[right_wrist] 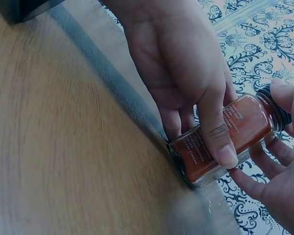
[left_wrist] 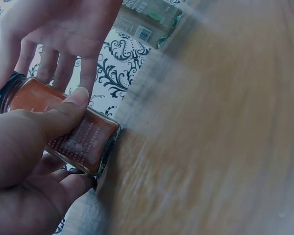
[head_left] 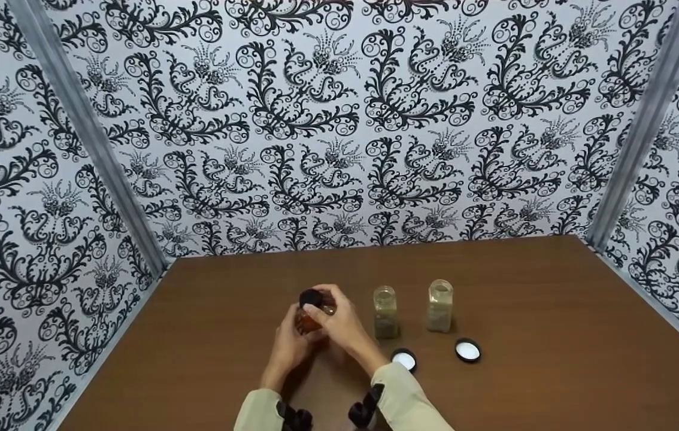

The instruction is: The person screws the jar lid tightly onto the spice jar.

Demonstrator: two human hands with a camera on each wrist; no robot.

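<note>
A square glass jar of orange-red powder (left_wrist: 49,100) with a black screw lid (head_left: 311,298) is between the two hands, over the left part of the table. My left hand (head_left: 291,341) grips the jar's body, its thumb laid across the printed side. At the lid is my right hand (head_left: 342,320), thumb against the lid's edge and fingers round behind the jar's neck. In the right wrist view, the jar's base is close over the wood and the right thumb (right_wrist: 284,95) presses the black lid.
Two lidless glass jars with greyish-green contents, one nearer (head_left: 385,317) and one further right (head_left: 440,308), stand right of the hands. Two black lids with white liners, one by the right wrist (head_left: 404,360) and another (head_left: 467,350), lie before them. Patterned walls (head_left: 315,149) enclose the brown table (head_left: 525,299).
</note>
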